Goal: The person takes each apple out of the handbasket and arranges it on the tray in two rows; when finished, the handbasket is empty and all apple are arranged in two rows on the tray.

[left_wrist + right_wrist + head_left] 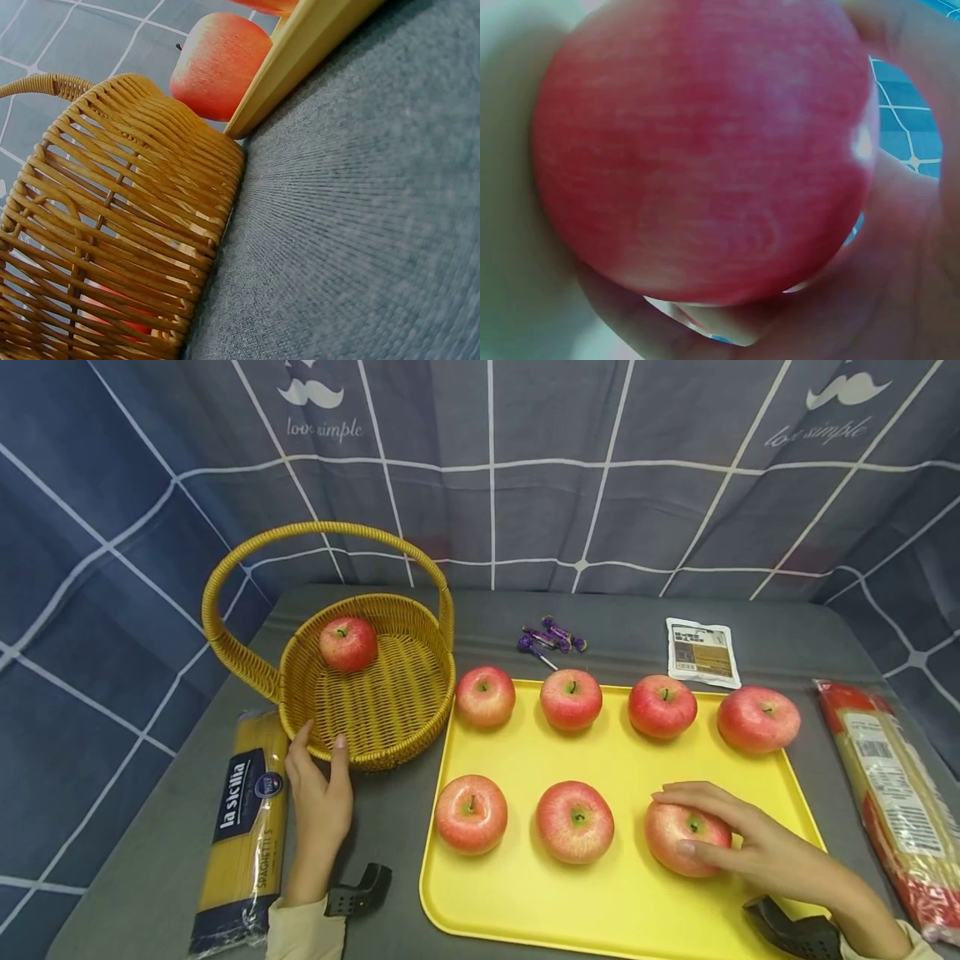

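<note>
On the yellow tray point(517, 893), my right hand point(757, 843) grips a red apple point(678, 835) at the front right, fingers over its far side and thumb on the near side. Up close, the right wrist view has this apple point(705, 150) filling the palm. My left hand point(322, 793) touches the front rim of a wicker basket point(390, 756), its fingers fairly straight. One apple point(348, 643) lies inside the basket at the back left. Several other apples stand on the tray in two rows, such as this apple point(575, 822) beside the gripped one.
A spaghetti pack point(243, 835) lies left of my left hand. Beyond the tray are purple-wrapped candies point(551, 635) and a white packet point(702, 652). Another noodle pack point(892, 793) lies along the right side. A grid-patterned curtain point(540, 510) hangs behind; the basket's handle point(330, 529) arches upward.
</note>
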The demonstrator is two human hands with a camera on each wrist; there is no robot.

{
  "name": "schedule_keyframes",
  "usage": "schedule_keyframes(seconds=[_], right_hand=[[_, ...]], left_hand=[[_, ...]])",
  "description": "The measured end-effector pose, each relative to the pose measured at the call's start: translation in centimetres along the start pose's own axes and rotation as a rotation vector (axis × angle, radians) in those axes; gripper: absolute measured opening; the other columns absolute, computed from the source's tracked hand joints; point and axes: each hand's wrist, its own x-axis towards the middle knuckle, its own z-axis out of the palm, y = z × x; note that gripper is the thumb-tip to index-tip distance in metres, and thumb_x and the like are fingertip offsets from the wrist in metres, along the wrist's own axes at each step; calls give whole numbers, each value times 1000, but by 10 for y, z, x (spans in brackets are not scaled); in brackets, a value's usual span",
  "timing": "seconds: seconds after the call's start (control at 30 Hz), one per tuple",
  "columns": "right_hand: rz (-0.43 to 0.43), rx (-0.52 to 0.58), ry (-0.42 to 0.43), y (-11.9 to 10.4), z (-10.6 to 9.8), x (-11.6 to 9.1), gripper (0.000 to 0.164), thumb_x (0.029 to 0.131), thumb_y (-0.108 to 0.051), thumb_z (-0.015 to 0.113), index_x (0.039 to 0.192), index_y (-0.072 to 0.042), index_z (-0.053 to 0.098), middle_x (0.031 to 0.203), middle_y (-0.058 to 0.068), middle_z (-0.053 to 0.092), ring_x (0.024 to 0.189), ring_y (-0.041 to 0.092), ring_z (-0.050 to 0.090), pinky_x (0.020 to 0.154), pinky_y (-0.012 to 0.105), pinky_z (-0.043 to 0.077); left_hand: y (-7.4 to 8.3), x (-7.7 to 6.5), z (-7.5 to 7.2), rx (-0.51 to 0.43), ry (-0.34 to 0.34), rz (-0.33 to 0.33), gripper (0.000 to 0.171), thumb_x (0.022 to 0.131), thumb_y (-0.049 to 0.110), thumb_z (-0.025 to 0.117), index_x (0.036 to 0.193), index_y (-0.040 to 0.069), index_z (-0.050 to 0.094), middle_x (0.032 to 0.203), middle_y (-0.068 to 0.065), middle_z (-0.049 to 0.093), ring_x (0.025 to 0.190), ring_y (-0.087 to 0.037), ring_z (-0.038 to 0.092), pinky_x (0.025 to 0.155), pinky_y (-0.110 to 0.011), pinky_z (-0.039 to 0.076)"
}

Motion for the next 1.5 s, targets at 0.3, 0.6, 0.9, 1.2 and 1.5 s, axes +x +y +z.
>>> schedule_keyframes(seconds=[0.3,0.6,0.9,1.2,1.5], right_hand=[[24,-176,63,-27,-31,22,56,81,-13,66,131,-26,44,125,-11,49,112,-11,39,89,4,30],[-117,-141,21,-80,-42,121,48,85,-27,63,129,-32,46,130,-9,50,120,4,43,100,21,33],[-256,-6,-160,-122,6,254,53,88,-32,57,135,-14,41,136,1,46,118,13,50,98,28,40],[-190,-110,-230,-165,58,352,66,90,-46,47,144,-18,23,145,1,33,130,14,38,104,28,34],[46,11,-213,-157,109,402,79,87,-48,51,146,-21,7,153,4,11,141,20,12,111,38,23]], left_hand=[[0,0,-1,0,-2,15,56,94,38,42,141,14,22,142,-22,21,134,-40,19,102,-60,19],[1,0,-1,6,0,13,56,94,37,42,141,13,22,142,-22,21,133,-40,21,103,-59,19],[-1,1,-1,15,16,10,56,94,39,42,141,15,24,141,-22,23,132,-40,22,103,-58,20],[-3,0,-2,10,5,0,56,94,38,41,141,15,23,142,-22,21,133,-41,21,102,-59,20],[-3,2,-1,6,-15,5,57,94,39,41,141,14,22,143,-21,20,133,-40,20,102,-60,20]])
